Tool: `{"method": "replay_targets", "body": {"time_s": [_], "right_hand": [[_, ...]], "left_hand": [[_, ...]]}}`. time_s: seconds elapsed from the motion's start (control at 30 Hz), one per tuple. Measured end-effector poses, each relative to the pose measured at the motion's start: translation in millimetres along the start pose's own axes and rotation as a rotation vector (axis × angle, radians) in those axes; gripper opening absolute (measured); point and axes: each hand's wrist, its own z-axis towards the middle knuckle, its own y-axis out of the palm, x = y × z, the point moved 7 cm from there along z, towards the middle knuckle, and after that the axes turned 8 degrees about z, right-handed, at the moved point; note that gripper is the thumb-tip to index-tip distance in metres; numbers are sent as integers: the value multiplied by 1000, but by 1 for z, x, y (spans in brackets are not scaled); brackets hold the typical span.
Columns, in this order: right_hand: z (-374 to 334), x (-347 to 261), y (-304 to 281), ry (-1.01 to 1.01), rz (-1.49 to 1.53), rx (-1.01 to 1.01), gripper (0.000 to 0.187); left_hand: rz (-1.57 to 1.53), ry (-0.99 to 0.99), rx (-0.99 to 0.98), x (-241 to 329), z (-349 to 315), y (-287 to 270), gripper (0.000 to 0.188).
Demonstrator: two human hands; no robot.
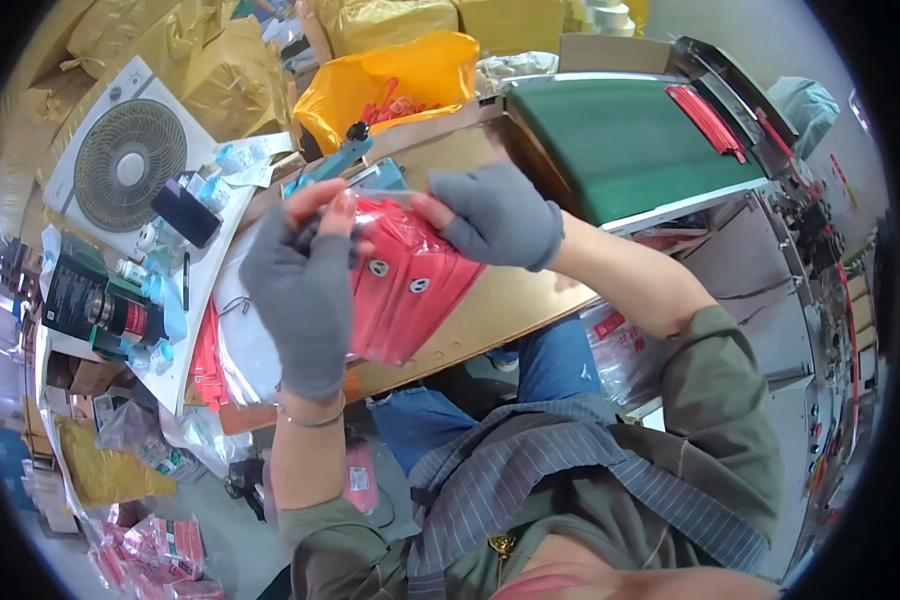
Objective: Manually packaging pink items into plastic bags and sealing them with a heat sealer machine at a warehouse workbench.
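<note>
A clear plastic bag (400, 300) filled with flat red pieces hangs between my hands over the table. Two small white ovals with dark marks show on its front. My left hand (305, 290), in a grey fingerless glove, is closed with thumb and fingers pinching the bag's upper left edge. At its upper right edge, my right hand (500, 215), gloved alike, grips the bag between thumb and curled fingers. Behind the bag, a blue tool-like device (345, 165) is partly hidden by my hands. A stack of clear plastic sleeves (253, 340) lies beside my left wrist.
A green conveyor belt (620, 140) carries a bundle of red strips (705, 122) at the right. An orange bag (330, 100) with red pieces stands behind the table. On the left are a white fan (130, 165), a phone (186, 213) and several bottles. Packed red bags (155, 555) lie on the floor.
</note>
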Motion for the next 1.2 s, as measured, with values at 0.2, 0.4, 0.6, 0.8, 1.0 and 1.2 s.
{"method": "replay_targets", "body": {"time_s": [0.2,0.4,0.6,0.8,1.0,1.2], "right_hand": [[38,57,70,130,381,-142,27],[73,190,149,199,-32,-210,34],[157,216,151,480,-286,221,41],[167,216,161,488,-409,-68,28],[112,279,196,521,-366,1,19],[105,288,200,500,-338,47,19]], "left_hand": [[-66,-185,-231,-122,-8,-25,35],[-78,-508,-66,-232,-5,-34,32],[-368,-784,8,-313,29,-44,41],[-222,-697,127,-344,65,-56,52],[-216,-767,28,-358,63,-58,52],[-17,-800,64,-356,59,-61,52]]}}
